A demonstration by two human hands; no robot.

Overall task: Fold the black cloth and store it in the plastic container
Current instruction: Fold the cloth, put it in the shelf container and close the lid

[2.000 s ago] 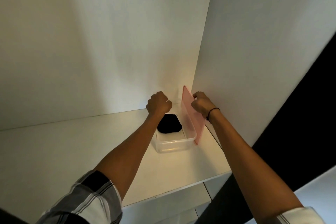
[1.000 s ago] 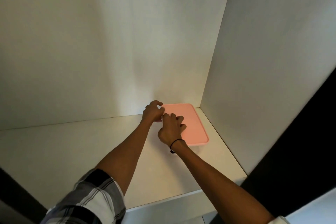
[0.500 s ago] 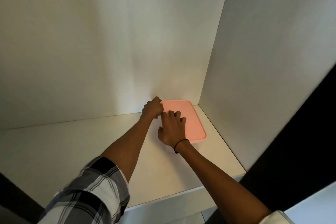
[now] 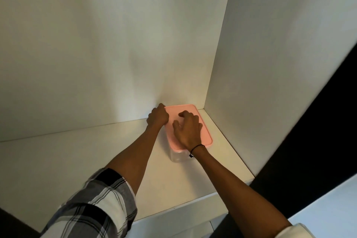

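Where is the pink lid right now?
In the head view, the pink lid lies flat on the clear container, in the shelf's back right corner, under the right hand and beside the left hand.

I am looking down at a clear plastic container (image 4: pixel 177 156) sitting on a white shelf (image 4: pixel 77 160) near its back right corner, with a pink lid (image 4: pixel 204 131) lying flat on top. My right hand (image 4: pixel 188 130) is resting spread on the lid, fingers bent, while my left hand (image 4: pixel 157 117) is curling in a fist against the lid's far left edge. A plaid sleeve (image 4: pixel 96 205) is covering my left upper arm.
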